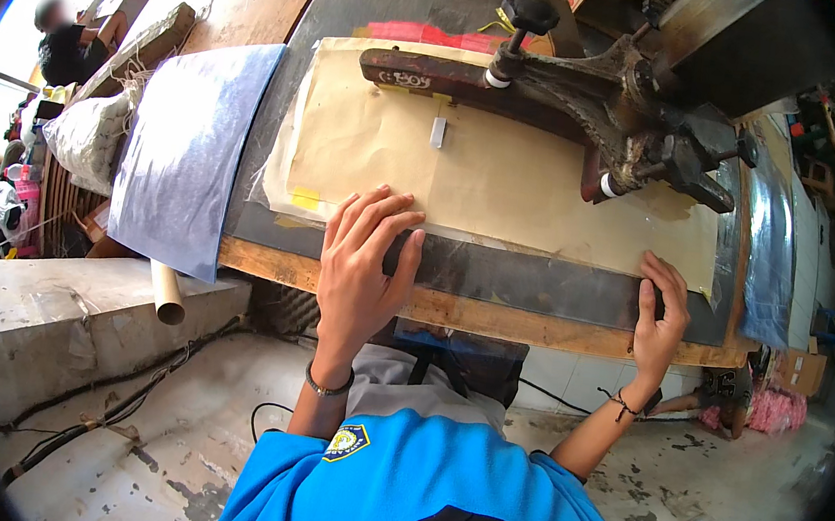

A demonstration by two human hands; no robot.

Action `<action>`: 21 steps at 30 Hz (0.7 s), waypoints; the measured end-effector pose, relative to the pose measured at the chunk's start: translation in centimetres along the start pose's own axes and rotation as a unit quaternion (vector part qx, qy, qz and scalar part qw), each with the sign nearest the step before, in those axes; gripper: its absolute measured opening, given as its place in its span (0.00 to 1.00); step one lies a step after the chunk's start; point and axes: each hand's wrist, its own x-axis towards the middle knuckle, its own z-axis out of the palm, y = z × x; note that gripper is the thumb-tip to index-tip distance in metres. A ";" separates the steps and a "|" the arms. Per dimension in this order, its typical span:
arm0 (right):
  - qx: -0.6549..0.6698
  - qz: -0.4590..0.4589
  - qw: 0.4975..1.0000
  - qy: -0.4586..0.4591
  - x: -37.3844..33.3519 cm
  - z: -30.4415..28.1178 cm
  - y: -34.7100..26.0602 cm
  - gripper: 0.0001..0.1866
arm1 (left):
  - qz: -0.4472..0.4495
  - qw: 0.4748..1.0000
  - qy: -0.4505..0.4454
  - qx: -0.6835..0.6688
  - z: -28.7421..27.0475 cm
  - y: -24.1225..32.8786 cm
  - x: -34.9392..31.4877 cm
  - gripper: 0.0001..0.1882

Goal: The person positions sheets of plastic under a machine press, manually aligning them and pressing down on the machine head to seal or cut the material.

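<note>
A tan paper sheet (pixel 525 186) lies on a dark mat (pixel 497 273) on the wooden workbench. My left hand (pixel 368 256) rests on its near edge, left of the middle, fingers stretched and slightly apart. Close to the sheet's near right edge is my right hand (pixel 663 304), fingers extended, thumb apart from them. Clear film shows along the near edge between the hands; whether either hand touches it, I cannot tell. A small pale rectangular piece (pixel 437 133) sits on the sheet. Over its far side reaches a dark metal press arm (pixel 475 83) with black knobs.
A translucent bluish plastic sheet (pixel 193 143) drapes over the bench's left side, with a cardboard tube (pixel 166 295) below it. More clear plastic (pixel 769 244) hangs at the right. Black cables (pixel 85 429) run along the floor. Another person (pixel 72 41) sits at the far left.
</note>
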 end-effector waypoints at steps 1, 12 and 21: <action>0.001 -0.001 1.000 0.001 0.0 0.0 0.0 0.12 | 0.004 1.000 -0.004 0.000 0.0 0.0 -0.1 0.10; 0.013 -0.023 0.999 0.021 -0.1 0.2 -0.1 0.11 | 0.020 1.000 -0.008 0.015 0.0 0.0 -0.2 0.10; 0.022 -0.034 0.999 0.028 -0.1 0.0 -0.7 0.11 | 0.037 0.999 0.001 0.013 0.0 0.0 -0.3 0.11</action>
